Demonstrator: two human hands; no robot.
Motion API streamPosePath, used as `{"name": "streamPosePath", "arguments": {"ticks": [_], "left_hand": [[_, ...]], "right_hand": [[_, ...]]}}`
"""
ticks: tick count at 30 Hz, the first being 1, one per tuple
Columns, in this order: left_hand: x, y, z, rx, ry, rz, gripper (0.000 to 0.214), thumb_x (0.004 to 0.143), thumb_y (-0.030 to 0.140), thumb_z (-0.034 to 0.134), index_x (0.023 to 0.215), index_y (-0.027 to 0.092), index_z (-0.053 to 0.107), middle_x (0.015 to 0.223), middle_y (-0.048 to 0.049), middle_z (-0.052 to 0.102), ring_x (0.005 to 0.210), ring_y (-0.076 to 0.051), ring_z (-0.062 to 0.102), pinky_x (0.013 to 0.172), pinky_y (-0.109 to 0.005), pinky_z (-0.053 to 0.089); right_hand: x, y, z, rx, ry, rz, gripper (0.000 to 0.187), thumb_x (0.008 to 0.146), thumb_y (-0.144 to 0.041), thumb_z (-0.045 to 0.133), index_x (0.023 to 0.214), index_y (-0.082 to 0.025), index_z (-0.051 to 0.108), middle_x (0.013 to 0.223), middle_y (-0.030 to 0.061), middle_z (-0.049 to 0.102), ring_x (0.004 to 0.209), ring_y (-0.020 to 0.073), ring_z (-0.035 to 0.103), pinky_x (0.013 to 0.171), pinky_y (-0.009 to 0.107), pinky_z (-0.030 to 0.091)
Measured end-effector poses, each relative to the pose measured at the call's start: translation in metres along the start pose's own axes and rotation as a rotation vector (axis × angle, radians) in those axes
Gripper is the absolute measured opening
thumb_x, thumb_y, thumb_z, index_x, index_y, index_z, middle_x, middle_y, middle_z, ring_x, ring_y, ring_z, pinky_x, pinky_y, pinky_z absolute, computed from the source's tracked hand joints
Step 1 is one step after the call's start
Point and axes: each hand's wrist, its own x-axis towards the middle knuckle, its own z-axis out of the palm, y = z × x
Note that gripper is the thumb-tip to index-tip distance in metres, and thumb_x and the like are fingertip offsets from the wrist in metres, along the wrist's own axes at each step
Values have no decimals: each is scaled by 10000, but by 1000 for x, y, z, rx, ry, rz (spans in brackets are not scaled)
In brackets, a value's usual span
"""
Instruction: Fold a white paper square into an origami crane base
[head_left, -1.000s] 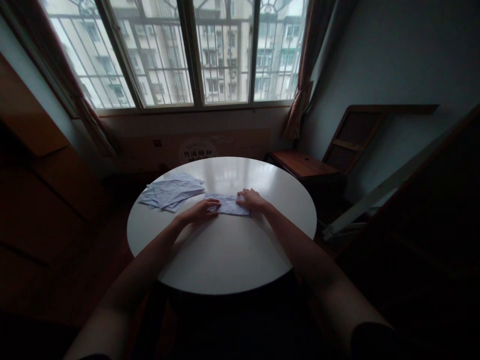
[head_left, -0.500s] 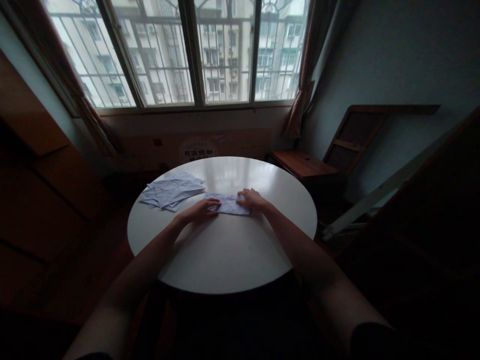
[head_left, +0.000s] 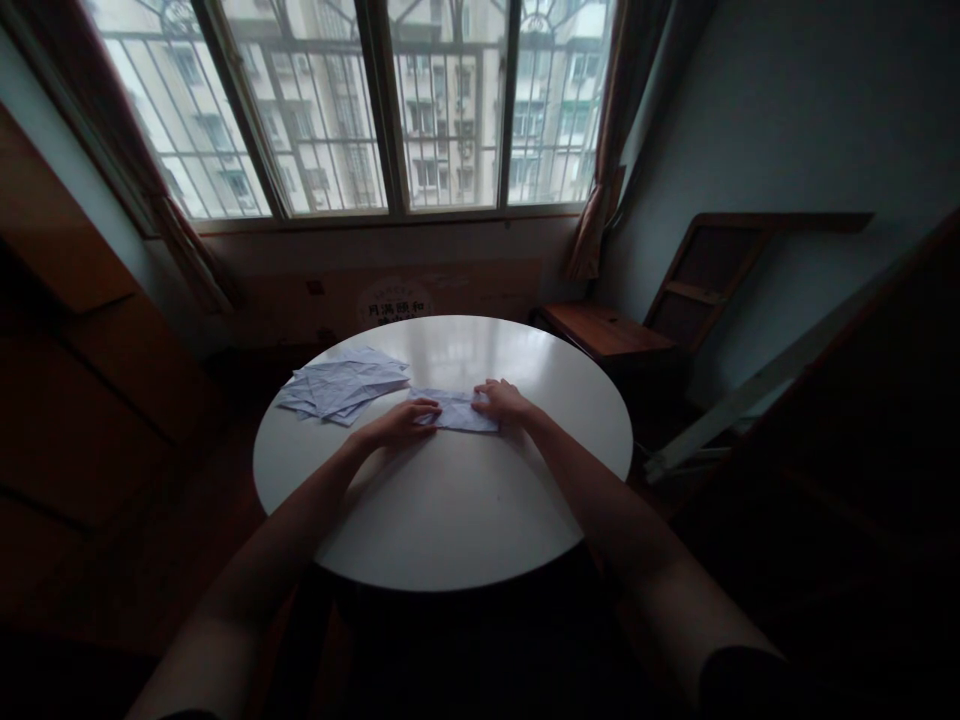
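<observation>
A folded, creased sheet of pale paper (head_left: 459, 412) lies on the round white table (head_left: 457, 530), longer from side to side than it is deep. My left hand (head_left: 409, 420) grips its left end, fingers bent over the top and thumb at the near edge. At the other end, my right hand (head_left: 504, 400) has its curled fingers on the paper, closed on that side. The palms hide both ends of the sheet. To the left, a loose pile of creased pale papers (head_left: 345, 385) rests apart from my hands.
Beyond the table, a long cardboard box (head_left: 480, 285) with printed characters leans under the barred window (head_left: 450, 110). A low wooden stand (head_left: 609, 328) is at the back right, with a framed panel (head_left: 709, 265) beside it. A wooden cabinet (head_left: 60, 390) stands at the left.
Both hands keep their hold on the sheet with hardly any movement. The whole view has shifted very slightly.
</observation>
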Motion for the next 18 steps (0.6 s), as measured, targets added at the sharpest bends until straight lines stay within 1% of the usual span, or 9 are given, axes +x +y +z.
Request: {"name": "streamPosePath", "arguments": {"ticks": [3,6,8,10,12,13,16,18], "left_hand": [[-1,0,0,0,-4,2,516,857,535,555,1203,163,648,1305,-150,591,1173,-277,580,1038,-398,444],[0,0,0,-6,-1,-3,527,855,550,548,1198,162,652,1308,-155,588,1173,-287,580,1041,-410,442],[0,0,0,-14,0,-14,534,851,564,545,1188,165,657,1312,-156,585,1172,-291,581,1042,-414,442],[0,0,0,-37,-2,-24,547,844,582,544,1170,158,663,1313,-163,583,1169,-293,584,1039,-417,446],[1,2,-1,-72,-9,-23,553,831,594,557,1138,148,670,1300,-168,593,1173,-292,583,1042,-425,442],[0,4,-1,-90,-10,-18,546,825,594,567,1120,147,674,1287,-165,603,1188,-292,573,1050,-431,433],[0,7,-2,-121,-6,5,485,819,573,593,1066,165,685,1233,-133,644,1265,-288,514,1083,-444,397],[0,8,-1,-122,14,26,447,832,560,586,1028,173,693,1192,-118,668,1279,-282,501,1096,-455,379]], "right_hand": [[-1,-1,1,-3,8,14,491,876,-461,541,1322,-255,561,1386,113,520,1285,301,461,1060,410,336],[-3,-2,0,9,32,12,465,878,-463,546,1293,-259,585,1358,98,551,1250,283,497,1048,387,353],[-4,-3,-1,38,80,33,447,890,-480,528,1266,-253,607,1316,90,591,1215,267,530,1026,365,378],[-3,-2,-2,71,156,67,441,907,-495,495,1236,-234,631,1275,95,623,1183,266,557,994,362,410],[0,-1,-2,103,220,67,429,920,-483,476,1204,-216,653,1258,101,635,1158,265,577,969,362,435],[2,-1,-1,120,237,42,412,922,-465,482,1191,-211,662,1256,100,637,1150,257,584,964,353,440],[8,0,4,177,221,-95,357,899,-387,553,1169,-188,677,1236,100,647,1134,211,596,965,291,438],[11,1,9,198,223,-169,337,864,-366,612,1138,-189,695,1217,103,655,1120,210,601,981,299,428]]}}
